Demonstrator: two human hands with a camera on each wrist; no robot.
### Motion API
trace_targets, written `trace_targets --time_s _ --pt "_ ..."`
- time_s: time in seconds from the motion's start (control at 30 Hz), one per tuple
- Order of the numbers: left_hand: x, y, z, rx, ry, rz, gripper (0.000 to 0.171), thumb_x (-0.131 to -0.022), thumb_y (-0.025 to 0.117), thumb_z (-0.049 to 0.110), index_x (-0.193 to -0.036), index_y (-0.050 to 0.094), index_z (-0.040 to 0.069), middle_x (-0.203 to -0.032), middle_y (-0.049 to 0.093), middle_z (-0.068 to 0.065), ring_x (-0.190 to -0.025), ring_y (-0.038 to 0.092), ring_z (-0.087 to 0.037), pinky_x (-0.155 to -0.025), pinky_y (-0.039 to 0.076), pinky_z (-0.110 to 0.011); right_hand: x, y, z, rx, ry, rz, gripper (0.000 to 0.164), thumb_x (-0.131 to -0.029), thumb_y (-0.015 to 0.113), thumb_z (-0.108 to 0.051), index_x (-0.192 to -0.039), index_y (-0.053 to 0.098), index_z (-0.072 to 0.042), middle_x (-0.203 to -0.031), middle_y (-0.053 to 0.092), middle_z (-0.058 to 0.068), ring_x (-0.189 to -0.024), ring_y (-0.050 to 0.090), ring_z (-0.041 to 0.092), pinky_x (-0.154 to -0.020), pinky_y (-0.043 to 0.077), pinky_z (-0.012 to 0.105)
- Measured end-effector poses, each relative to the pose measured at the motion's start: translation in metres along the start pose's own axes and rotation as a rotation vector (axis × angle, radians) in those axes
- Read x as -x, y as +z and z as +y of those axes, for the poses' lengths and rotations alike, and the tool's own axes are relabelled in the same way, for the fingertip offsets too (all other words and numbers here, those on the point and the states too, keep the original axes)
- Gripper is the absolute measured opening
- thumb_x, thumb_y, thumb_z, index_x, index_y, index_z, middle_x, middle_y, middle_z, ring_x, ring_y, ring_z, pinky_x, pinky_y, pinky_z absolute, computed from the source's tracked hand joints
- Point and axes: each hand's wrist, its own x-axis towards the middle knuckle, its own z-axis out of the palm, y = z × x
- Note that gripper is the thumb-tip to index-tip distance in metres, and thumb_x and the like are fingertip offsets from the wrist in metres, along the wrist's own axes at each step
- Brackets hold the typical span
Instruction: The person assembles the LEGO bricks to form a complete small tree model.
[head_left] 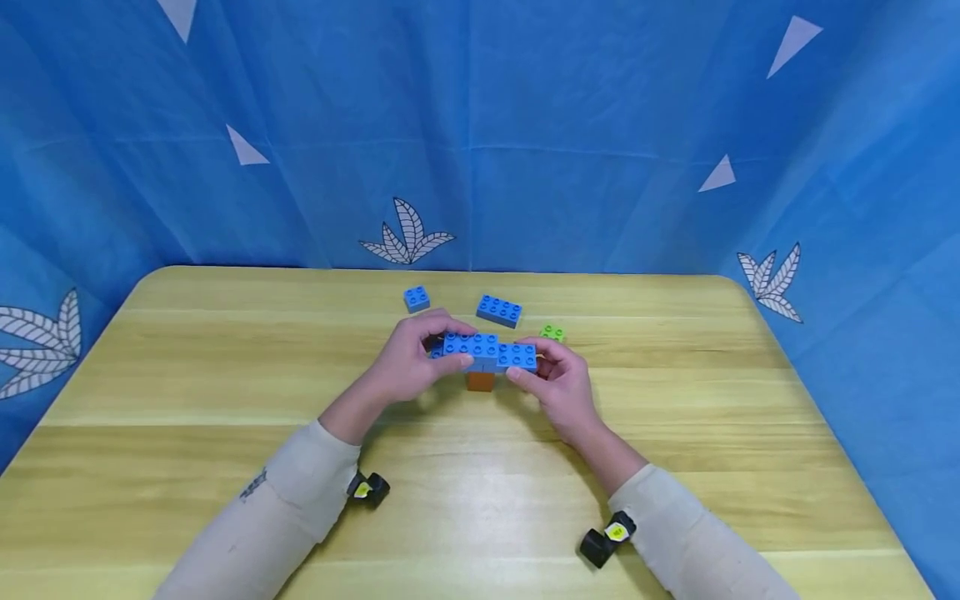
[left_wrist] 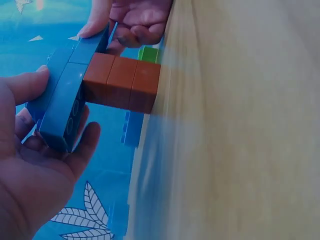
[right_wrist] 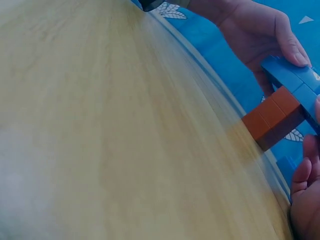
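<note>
A column of orange-brown toy bricks (left_wrist: 122, 82) stands on the table, three bricks high in the left wrist view. Two blue bricks lie end to end across its top, the right one (head_left: 517, 357) showing its studs. Over their joint sits an upper blue brick (head_left: 471, 344). My left hand (head_left: 405, 358) grips this upper brick at its left part, thumb on the near side and fingers on the far side. At the other end, my right hand (head_left: 561, 385) pinches the right blue brick between thumb and fingers.
Behind the hands lie a small square blue brick (head_left: 417, 298) and a longer blue brick (head_left: 498, 311). A green brick (head_left: 552, 332) sits just beyond my right hand, partly hidden. The wooden table (head_left: 225, 350) ends at a blue patterned curtain (head_left: 525, 183).
</note>
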Motion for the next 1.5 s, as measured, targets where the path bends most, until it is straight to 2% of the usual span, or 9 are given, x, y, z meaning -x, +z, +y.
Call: trace_targets --time_s 0.27,0.53,0.7,0.77,0.87,1.03,1.13,1.23,1.5 --pt "0.007 0.004 -0.003 -0.002 -0.024 0.006 0.03 -0.091 0.076 0.019 -0.12 0.071 0.012 -0.104 0.063 -0.001 -0.089 0.052 -0.022 -0.074 0.043 -0.038 0.002 0.0 0.0 0.007 0.012 -0.003 0.032 -0.086 0.072 0.01 -0.118 0.065 0.008 -0.104 0.068 0.014 -0.078 0.06 0.021 -0.067 0.053 0.023" --pt "0.005 0.002 -0.004 0.004 -0.087 -0.051 0.041 -0.087 0.081 0.02 -0.126 0.067 0.013 -0.117 0.062 -0.001 -0.099 0.055 -0.023 -0.085 0.048 -0.041 0.003 -0.003 0.001 0.028 0.012 -0.003 0.034 -0.086 0.074 0.008 -0.119 0.065 0.007 -0.102 0.068 0.016 -0.076 0.059 0.021 -0.064 0.051 0.022" --pt "0.004 -0.013 -0.011 0.114 -0.071 -0.099 0.052 -0.085 0.081 0.013 -0.131 0.061 0.004 -0.126 0.061 -0.012 -0.107 0.056 -0.026 -0.09 0.049 -0.044 0.004 -0.004 0.002 0.011 0.024 0.002 0.034 -0.086 0.073 0.008 -0.119 0.065 0.007 -0.102 0.069 0.015 -0.076 0.058 0.02 -0.063 0.05 0.021" --pt "0.003 -0.021 -0.015 0.182 -0.058 -0.08 0.046 -0.089 0.075 0.009 -0.132 0.059 0.0 -0.125 0.061 -0.019 -0.11 0.057 -0.027 -0.093 0.048 -0.042 0.004 -0.004 0.003 -0.001 0.028 0.004 0.034 -0.086 0.073 0.01 -0.119 0.065 0.007 -0.103 0.069 0.015 -0.077 0.059 0.02 -0.063 0.05 0.021" --pt "-0.001 -0.033 -0.023 0.257 -0.056 0.022 0.037 -0.095 0.064 0.005 -0.129 0.058 -0.007 -0.122 0.059 -0.027 -0.109 0.059 -0.031 -0.094 0.049 -0.037 0.004 -0.004 0.004 -0.011 0.031 0.008 0.035 -0.085 0.072 0.011 -0.119 0.064 0.008 -0.103 0.07 0.013 -0.077 0.06 0.019 -0.063 0.05 0.021" --pt "-0.017 -0.044 -0.045 0.084 -0.159 0.309 0.03 -0.095 0.064 0.002 -0.123 0.062 -0.008 -0.115 0.063 -0.024 -0.102 0.059 -0.027 -0.088 0.048 -0.031 0.002 -0.003 0.004 -0.03 0.031 0.019 0.04 -0.084 0.072 0.013 -0.122 0.06 0.013 -0.1 0.07 0.012 -0.075 0.06 0.016 -0.061 0.049 0.019" --pt "-0.028 -0.046 -0.056 -0.068 -0.255 0.416 0.03 -0.092 0.068 0.002 -0.121 0.065 -0.003 -0.114 0.063 -0.016 -0.102 0.057 -0.026 -0.088 0.047 -0.036 0.001 -0.002 0.003 -0.061 0.038 0.028 0.041 -0.083 0.073 0.015 -0.122 0.059 0.014 -0.098 0.069 0.012 -0.073 0.059 0.016 -0.058 0.047 0.019" --pt "-0.036 -0.046 -0.066 -0.179 -0.317 0.421 0.035 -0.09 0.072 0.006 -0.123 0.065 0.0 -0.118 0.059 -0.013 -0.106 0.054 -0.029 -0.09 0.047 -0.041 0.001 -0.001 0.002 -0.076 0.045 0.034 0.039 -0.081 0.074 0.016 -0.118 0.061 0.013 -0.098 0.068 0.013 -0.073 0.059 0.016 -0.058 0.046 0.019" --pt "-0.047 -0.046 -0.082 -0.288 -0.411 0.283 0.057 -0.088 0.079 0.024 -0.136 0.057 0.002 -0.131 0.052 -0.015 -0.118 0.052 -0.033 -0.097 0.045 -0.044 0.0 0.0 -0.002 -0.088 0.048 0.028 0.044 -0.08 0.074 0.017 -0.121 0.059 0.014 -0.104 0.066 0.013 -0.075 0.06 0.017 -0.06 0.048 0.02"
